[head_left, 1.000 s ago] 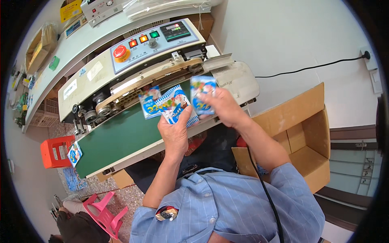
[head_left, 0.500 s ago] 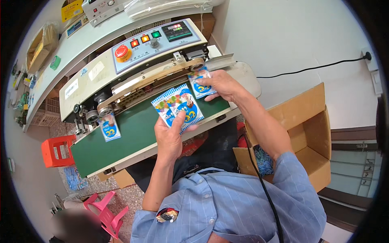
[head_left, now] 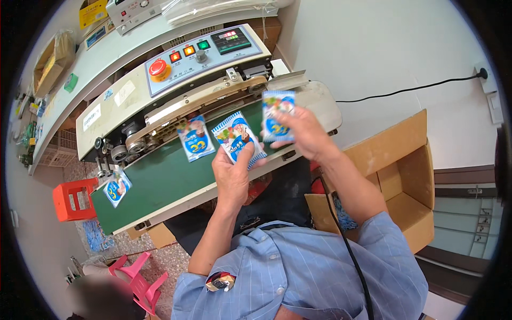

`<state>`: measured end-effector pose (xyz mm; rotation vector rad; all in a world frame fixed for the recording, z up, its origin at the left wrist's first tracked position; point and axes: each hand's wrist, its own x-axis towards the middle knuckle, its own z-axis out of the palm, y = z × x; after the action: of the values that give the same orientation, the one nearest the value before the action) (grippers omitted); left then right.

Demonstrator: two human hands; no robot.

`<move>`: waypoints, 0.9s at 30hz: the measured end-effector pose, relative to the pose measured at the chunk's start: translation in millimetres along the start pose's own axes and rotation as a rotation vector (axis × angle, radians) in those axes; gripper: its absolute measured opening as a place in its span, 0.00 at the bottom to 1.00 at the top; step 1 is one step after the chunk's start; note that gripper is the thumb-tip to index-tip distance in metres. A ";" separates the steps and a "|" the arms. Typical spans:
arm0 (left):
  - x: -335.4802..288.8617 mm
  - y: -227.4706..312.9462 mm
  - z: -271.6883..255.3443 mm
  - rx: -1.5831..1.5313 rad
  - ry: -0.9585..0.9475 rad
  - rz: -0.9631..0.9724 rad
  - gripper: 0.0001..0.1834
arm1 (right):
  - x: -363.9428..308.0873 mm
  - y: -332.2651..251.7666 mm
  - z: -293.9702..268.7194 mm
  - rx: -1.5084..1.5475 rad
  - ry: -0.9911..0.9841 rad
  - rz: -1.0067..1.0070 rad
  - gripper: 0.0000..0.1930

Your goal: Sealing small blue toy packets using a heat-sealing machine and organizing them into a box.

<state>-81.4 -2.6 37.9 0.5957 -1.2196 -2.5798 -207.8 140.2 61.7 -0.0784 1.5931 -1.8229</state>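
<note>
My left hand holds a small blue and white printed pouch over the green conveyor belt of a band sealing machine. My right hand grips another blue pouch at the belt's right end, near the sealer's intake. A third pouch rides the belt with its top edge in the sealing band. A fourth pouch lies at the belt's left end.
An open cardboard box stands at my right with blue pouches inside. A red plastic stool and a pink one sit on the floor at the left. A black cable runs across the white table to a wall socket.
The sealed pouch has travelled left to the belt's end. Another pouch has entered the sealing band. My right hand has lifted a fresh pouch to the intake while my left stays over the belt.
</note>
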 end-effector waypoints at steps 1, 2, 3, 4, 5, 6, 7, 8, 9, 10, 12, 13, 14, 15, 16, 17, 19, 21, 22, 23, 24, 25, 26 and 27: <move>-0.4 1.4 -3.6 -0.003 -0.013 -0.026 0.15 | 3.3 -5.6 -10.5 -0.061 0.058 -0.008 0.14; -0.6 1.4 -7.7 -0.033 -0.042 -0.021 0.14 | 8.0 -9.8 -19.8 -0.122 0.116 -0.016 0.15; -1.5 3.2 -8.5 -0.032 -0.043 -0.021 0.14 | 14.7 -11.8 -27.3 -0.129 0.161 -0.002 0.15; -3.0 6.4 -8.1 -0.095 -0.058 -0.050 0.14 | 21.7 -13.1 -32.6 -0.129 0.161 -0.003 0.15; -4.1 8.3 -8.0 -0.158 -0.074 -0.079 0.14 | 28.2 -13.8 -37.4 -0.158 0.166 0.027 0.15; -4.1 7.5 -10.6 -0.158 -0.072 -0.077 0.14 | 31.7 -16.2 -36.1 -0.188 0.167 0.057 0.16; -3.6 4.8 -14.0 -0.097 -0.100 -0.075 0.15 | 34.0 -18.0 -32.0 -0.201 0.165 0.077 0.16; -3.8 3.4 -16.1 -0.035 -0.127 -0.072 0.15 | 37.4 -17.5 -28.2 -0.201 0.163 0.077 0.16; -4.4 2.7 -15.6 0.000 -0.103 -0.061 0.16 | 41.2 -16.3 -26.1 -0.199 0.138 0.097 0.15; -4.7 3.0 -14.1 0.001 -0.104 -0.061 0.16 | 45.0 -14.7 -23.9 -0.195 0.115 0.117 0.15; -6.1 5.0 -10.8 0.013 0.003 -0.029 0.16 | 51.5 -10.0 -15.5 -0.182 0.082 0.111 0.16; -5.9 4.5 -10.5 0.014 0.004 -0.030 0.16 | 53.4 -8.2 -9.5 -0.190 0.041 0.139 0.16; -5.0 3.8 -10.0 0.011 0.032 -0.006 0.16 | 54.4 -6.7 -5.7 -0.197 0.001 0.167 0.17; -4.0 3.8 -9.9 0.009 0.063 0.019 0.16 | 55.4 -6.1 -2.1 -0.211 -0.054 0.155 0.19; -4.0 4.4 -8.2 0.009 0.066 0.020 0.16 | 53.1 -6.5 -0.4 -0.211 -0.056 0.157 0.19; -4.5 5.6 -5.1 0.007 0.083 0.016 0.17 | 47.4 -7.2 0.8 -0.284 -0.024 0.126 0.21; -2.9 4.6 -1.5 0.002 0.103 0.013 0.17 | 26.6 -10.1 8.4 -0.373 0.108 0.028 0.28; -0.5 1.0 1.2 0.033 0.089 0.039 0.16 | 10.2 0.4 7.8 -0.261 0.003 -0.070 0.29; 0.4 0.7 4.1 0.031 0.087 0.037 0.16 | 4.4 6.3 9.8 -0.209 -0.124 -0.064 0.23; 1.1 1.1 7.4 0.033 0.042 0.035 0.15 | -1.7 8.8 12.0 -0.243 -0.214 -0.067 0.20; 0.8 1.4 9.4 0.037 -0.006 0.031 0.15 | -7.4 6.6 17.7 -0.273 -0.300 -0.071 0.17; 0.8 -3.1 9.4 0.049 -0.047 0.052 0.13 | -6.2 7.5 16.3 -0.247 -0.262 -0.058 0.14; 0.3 -3.9 7.5 0.050 -0.047 0.050 0.13 | -1.9 10.4 11.7 -0.132 -0.176 -0.074 0.15; 1.7 -4.2 5.8 0.033 -0.056 -0.003 0.12 | 3.3 9.8 4.5 -0.020 -0.089 -0.093 0.15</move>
<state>-85.6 3.4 37.5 0.5353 -1.2817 -2.5996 -203.6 134.7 52.8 -0.2428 1.5692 -1.8471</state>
